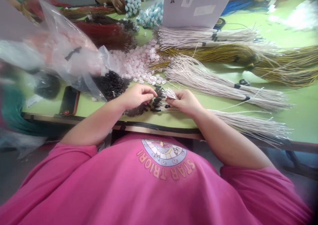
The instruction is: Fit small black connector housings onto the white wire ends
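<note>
Right grip clenching around thin white wires, long axis running rightward along green bench, left grip pinching small black connectors at their tips

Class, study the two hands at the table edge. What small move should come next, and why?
Probably ease the left hand slightly rightward, onto the tips of the white wires. The right hand grips that bundle with its tips fanned toward the left fingertips, which sit just short of them above the black connectors.
</note>
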{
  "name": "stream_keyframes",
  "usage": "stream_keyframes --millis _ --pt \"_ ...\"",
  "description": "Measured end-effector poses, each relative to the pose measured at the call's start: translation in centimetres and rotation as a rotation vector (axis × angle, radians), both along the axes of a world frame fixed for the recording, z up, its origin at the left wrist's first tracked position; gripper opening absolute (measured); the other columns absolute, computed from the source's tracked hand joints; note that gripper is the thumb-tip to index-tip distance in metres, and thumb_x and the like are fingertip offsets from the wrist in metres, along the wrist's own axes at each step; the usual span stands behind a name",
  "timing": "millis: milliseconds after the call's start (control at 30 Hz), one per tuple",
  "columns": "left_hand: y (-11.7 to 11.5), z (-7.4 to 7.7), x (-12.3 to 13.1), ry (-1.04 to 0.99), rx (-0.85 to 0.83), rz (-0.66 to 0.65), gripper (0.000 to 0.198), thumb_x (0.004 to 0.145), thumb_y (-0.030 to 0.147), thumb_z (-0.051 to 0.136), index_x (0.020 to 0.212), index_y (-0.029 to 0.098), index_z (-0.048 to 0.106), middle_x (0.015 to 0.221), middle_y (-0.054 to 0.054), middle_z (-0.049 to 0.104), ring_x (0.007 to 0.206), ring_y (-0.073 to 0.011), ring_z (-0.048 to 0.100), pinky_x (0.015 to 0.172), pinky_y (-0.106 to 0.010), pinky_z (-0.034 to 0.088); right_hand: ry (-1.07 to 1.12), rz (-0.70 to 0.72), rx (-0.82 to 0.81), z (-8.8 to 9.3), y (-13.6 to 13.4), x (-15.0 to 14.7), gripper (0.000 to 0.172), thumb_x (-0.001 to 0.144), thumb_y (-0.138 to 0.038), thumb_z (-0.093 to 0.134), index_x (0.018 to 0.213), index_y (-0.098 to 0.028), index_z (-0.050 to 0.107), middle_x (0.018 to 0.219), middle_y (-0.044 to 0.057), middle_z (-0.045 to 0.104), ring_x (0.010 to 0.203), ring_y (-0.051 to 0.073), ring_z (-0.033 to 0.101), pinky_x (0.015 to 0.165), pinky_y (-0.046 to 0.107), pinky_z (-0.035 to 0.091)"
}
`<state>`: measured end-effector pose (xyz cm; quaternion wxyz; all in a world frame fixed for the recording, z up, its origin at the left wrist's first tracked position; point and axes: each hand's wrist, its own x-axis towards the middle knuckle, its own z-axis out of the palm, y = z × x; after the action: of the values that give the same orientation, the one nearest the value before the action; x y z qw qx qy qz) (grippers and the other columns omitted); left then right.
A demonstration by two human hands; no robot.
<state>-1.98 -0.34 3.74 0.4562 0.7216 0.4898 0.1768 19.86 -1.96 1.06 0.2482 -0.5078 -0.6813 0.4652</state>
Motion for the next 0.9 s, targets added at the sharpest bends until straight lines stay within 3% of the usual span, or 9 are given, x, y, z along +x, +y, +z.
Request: stream_keyframes --millis 133,333,567,767,900 --pt "-0.7 -1.3 1.9 -0.349 -0.332 0.159 0.004 0.074 0.012 0.057 0.077 0.013 0.056 0.060 0.001 0.056 0.052 -0.0074 0.053 0.053 -0.022 0.045 -0.014 -0.001 -0.001 0.1 -0.1 0.0 0.026 0.070 -0.038 0.053 0.060 -0.014 0.050 0.055 -0.003 0.036 0.053 0.007 0.032 0.051 0.021 0.026" --pt "-0.5 -3.1 2.5 -0.517 -0.464 0.269 0.005 0.079 0.013 0.054 0.079 0.012 0.059 0.060 0.002 0.056 0.046 -0.0032 0.049 0.046 -0.016 0.039 0.011 0.015 -0.007 0.1 -0.1 -0.1 0.027 0.071 -0.039 0.052 0.060 -0.014 0.050 0.055 -0.003 0.035 0.052 0.006 0.031 0.049 0.021 0.025" --pt "-0.6 -3.0 2.4 -0.551 -0.463 0.260 0.007 0.079 0.017 0.057 0.078 0.011 0.060 0.062 0.001 0.058 0.047 -0.0038 0.051 0.046 -0.017 0.041 -0.008 -0.006 -0.007 0.0 0.0 -0.1 0.028 0.071 -0.039 0.052 0.061 -0.014 0.050 0.055 -0.003 0.035 0.053 0.007 0.031 0.050 0.021 0.025" --pt "-1.2 -2.6 2.6 -0.381 -0.290 0.237 0.022 0.072 0.032 0.065 0.072 0.011 0.060 0.061 0.000 0.059 0.048 -0.0048 0.051 0.048 -0.018 0.044 -0.008 0.008 -0.005 0.0 -0.1 -0.2 0.025 0.070 -0.036 0.052 0.060 -0.014 0.050 0.055 -0.003 0.035 0.053 0.007 0.031 0.050 0.021 0.025" --pt "-1.5 -3.1 3.0 -0.348 -0.276 0.181 0.023 0.072 0.033 0.065 0.069 0.011 0.059 0.054 0.001 0.056 0.046 -0.0057 0.051 0.048 -0.019 0.044 0.014 0.021 -0.027 0.1 -0.2 -0.4 0.026 0.069 -0.037 0.053 0.060 -0.013 0.053 0.055 -0.003 0.038 0.054 0.007 0.033 0.050 0.021 0.026"
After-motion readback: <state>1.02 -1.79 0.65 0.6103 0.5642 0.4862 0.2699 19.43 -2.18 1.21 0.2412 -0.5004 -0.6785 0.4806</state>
